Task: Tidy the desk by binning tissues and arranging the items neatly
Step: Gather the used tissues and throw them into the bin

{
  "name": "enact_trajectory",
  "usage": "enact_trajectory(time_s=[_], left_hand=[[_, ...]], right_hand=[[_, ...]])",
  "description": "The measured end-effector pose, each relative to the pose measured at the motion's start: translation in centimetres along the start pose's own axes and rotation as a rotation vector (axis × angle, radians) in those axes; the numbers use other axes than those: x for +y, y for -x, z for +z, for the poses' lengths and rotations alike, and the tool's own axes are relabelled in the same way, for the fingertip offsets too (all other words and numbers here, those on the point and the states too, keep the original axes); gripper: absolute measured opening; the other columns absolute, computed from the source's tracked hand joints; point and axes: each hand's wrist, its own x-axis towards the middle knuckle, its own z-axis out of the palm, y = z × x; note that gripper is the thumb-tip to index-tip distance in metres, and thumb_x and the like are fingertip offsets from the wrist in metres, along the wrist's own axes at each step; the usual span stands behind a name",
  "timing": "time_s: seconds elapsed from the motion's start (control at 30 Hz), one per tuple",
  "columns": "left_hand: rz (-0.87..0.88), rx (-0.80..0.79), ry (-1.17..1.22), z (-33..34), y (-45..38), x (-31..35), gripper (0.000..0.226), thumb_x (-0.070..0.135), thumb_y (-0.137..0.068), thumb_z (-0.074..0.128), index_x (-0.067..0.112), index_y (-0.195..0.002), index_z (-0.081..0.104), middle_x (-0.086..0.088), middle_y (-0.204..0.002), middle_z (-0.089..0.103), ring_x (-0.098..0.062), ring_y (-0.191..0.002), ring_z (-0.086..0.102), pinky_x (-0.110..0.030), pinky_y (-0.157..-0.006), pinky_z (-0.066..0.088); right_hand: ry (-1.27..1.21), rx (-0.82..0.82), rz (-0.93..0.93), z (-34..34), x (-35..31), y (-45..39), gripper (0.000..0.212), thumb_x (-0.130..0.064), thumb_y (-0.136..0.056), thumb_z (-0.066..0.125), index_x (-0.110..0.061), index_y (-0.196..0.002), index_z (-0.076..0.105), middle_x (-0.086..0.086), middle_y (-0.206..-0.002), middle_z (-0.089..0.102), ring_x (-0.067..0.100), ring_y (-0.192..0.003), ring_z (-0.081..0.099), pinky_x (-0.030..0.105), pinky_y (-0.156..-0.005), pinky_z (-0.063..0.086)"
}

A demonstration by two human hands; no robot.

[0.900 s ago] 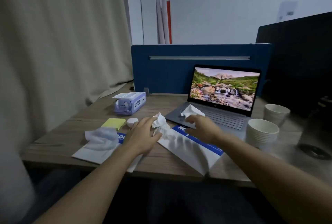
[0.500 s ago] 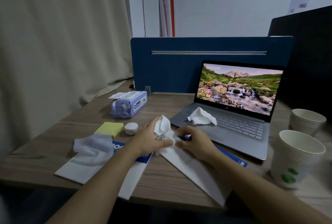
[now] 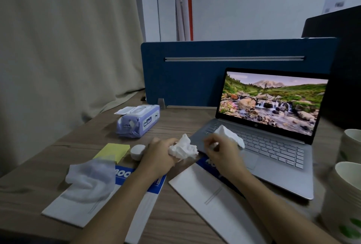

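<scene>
Left hand (image 3: 159, 154) clutches crumpled tissue (image 3: 183, 149); wad shapeless, no clear axis.

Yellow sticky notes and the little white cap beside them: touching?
Apart. The head view shows a strip of bare desk between the yellow sticky notes and the white cap.

We see our own two forearms reaching in from the bottom edge, both bare from the elbow down, with no sleeve or cuff showing on either. Our left hand (image 3: 159, 157) and our right hand (image 3: 222, 153) are bare as well: no gloves, and no ring, watch or band that we can make out at the wrists or on the fingers. Nothing else of our body or clothing comes into the picture.
</scene>
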Motion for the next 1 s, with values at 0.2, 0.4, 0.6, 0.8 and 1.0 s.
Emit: enact_trajectory(time_s=[0.2, 0.4, 0.6, 0.8, 1.0], left_hand=[[-0.04, -0.072, 0.141, 0.0, -1.9, 0.8, 0.014, 0.033, -0.082, 0.068, 0.039, -0.083, 0.056, 0.016, -0.075, 0.066, -0.004, -0.073, 0.061, -0.03, -0.065, 0.051], [0.009, -0.036, 0.28, 0.1, -1.4, 1.7, 0.02, 0.036, -0.076, 0.073, 0.041, -0.091, 0.061, 0.016, -0.081, 0.071, 0.0, -0.073, 0.064, -0.018, -0.06, 0.048], [0.123, -0.193, 0.661, -0.6, 0.1, 3.1, 0.031, 0.037, -0.077, 0.074, 0.041, -0.106, 0.065, 0.005, -0.1, 0.075, -0.013, -0.091, 0.071, -0.023, -0.075, 0.056], [0.108, -0.275, 0.869, -0.3, 0.5, 2.8, 0.06, 0.016, -0.074, 0.083, 0.034, -0.121, 0.051, -0.008, -0.118, 0.07, -0.027, -0.107, 0.069, -0.037, -0.088, 0.057], [0.09, -0.142, 0.749, 0.1, 0.3, 2.8, 0.066, 0.033, -0.065, 0.087, 0.041, -0.121, 0.053, 0.002, -0.119, 0.064, -0.018, -0.102, 0.069, -0.036, -0.079, 0.06]], right_hand=[[-0.216, 0.049, -0.034, -2.6, -0.6, -1.5, 0.018, -0.024, -0.094, 0.058, -0.023, -0.11, 0.066, -0.009, -0.105, 0.065, 0.009, -0.09, 0.063, 0.028, -0.075, 0.054], [-0.115, -0.167, -0.298, -0.1, -1.8, -0.7, 0.04, -0.029, -0.085, 0.071, -0.029, -0.124, 0.061, -0.013, -0.111, 0.054, -0.007, -0.093, 0.052, 0.01, -0.08, 0.041], [-0.149, -0.087, -0.212, -0.2, -1.5, -1.0, 0.047, -0.017, -0.082, 0.074, -0.027, -0.126, 0.06, -0.012, -0.125, 0.048, -0.016, -0.108, 0.043, 0.003, -0.087, 0.036], [-0.389, -0.129, 0.029, -0.5, -1.3, -0.9, 0.02, -0.011, -0.081, 0.075, -0.015, -0.096, 0.063, -0.003, -0.083, 0.066, 0.017, -0.071, 0.066, 0.04, -0.064, 0.058], [-0.622, -0.24, 0.171, -0.3, -1.3, -0.6, 0.02, -0.006, -0.088, 0.069, -0.009, -0.072, 0.057, 0.011, -0.065, 0.063, 0.022, -0.058, 0.067, 0.028, -0.053, 0.056]])
